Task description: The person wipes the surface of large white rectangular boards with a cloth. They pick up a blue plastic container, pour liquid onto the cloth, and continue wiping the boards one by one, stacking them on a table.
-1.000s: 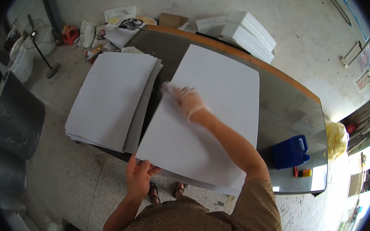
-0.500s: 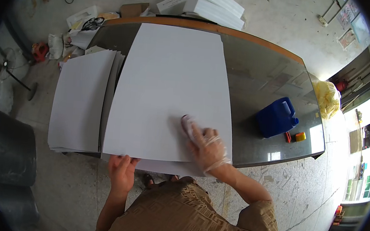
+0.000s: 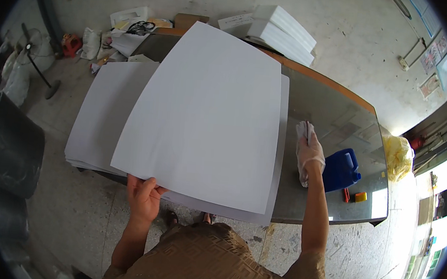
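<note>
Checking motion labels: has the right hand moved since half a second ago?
Yes: the right hand has moved rightward, off the white sheet and closer to the blue jug.

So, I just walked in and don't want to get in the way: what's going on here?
A person's left hand grips the near edge of a large white sheet, which overlaps a stack of sheets on the left and a lower sheet. The right hand, in a thin see-through glove, holds a pale wad, perhaps cloth, off the sheet's right side, near a blue jug on the table.
</note>
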Tool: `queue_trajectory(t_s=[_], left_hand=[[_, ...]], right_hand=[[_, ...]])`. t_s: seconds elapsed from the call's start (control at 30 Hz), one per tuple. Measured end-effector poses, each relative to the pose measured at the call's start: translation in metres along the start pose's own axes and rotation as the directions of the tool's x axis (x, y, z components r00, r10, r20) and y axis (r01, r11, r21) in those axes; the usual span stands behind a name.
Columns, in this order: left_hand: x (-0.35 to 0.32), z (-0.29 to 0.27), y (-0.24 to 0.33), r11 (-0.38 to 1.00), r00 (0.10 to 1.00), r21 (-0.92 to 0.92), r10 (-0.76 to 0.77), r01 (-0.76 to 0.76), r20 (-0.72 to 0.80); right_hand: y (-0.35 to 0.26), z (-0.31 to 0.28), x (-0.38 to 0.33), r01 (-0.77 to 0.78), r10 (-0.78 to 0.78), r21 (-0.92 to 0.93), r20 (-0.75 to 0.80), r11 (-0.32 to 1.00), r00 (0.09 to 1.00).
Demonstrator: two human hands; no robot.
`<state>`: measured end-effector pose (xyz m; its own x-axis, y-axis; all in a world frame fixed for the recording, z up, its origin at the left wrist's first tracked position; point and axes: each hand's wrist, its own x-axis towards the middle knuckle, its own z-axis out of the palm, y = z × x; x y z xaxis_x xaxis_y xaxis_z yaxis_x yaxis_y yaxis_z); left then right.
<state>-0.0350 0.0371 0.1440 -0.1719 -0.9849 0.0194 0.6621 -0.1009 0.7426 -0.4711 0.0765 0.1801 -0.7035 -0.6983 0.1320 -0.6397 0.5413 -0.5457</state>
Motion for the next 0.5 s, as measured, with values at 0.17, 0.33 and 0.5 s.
queue_trajectory(t_s=[0.17, 0.33, 0.5], left_hand=[[0.024, -0.098, 0.094, 0.971, 0.969, 0.125, 0.219, -0.205, -0.117], [0.034, -0.246, 0.176, 0.932, 0.918, 0.253, 0.321, -0.262, -0.233], [0.046, -0.312, 0.176, 0.951, 0.876, 0.237, 0.281, -0.199, -0.393]], right_hand=[[-0.01, 0.0, -0.033, -0.024, -0.086, 0.574, 0.164, 0.818, 0.983], [-0.131, 0.003, -0.106, -0.434, -0.117, 0.626, 0.645, 0.648, 0.756], [-0.177, 0.052, -0.113, -0.268, -0.391, 0.569, 0.771, 0.777, 0.503]])
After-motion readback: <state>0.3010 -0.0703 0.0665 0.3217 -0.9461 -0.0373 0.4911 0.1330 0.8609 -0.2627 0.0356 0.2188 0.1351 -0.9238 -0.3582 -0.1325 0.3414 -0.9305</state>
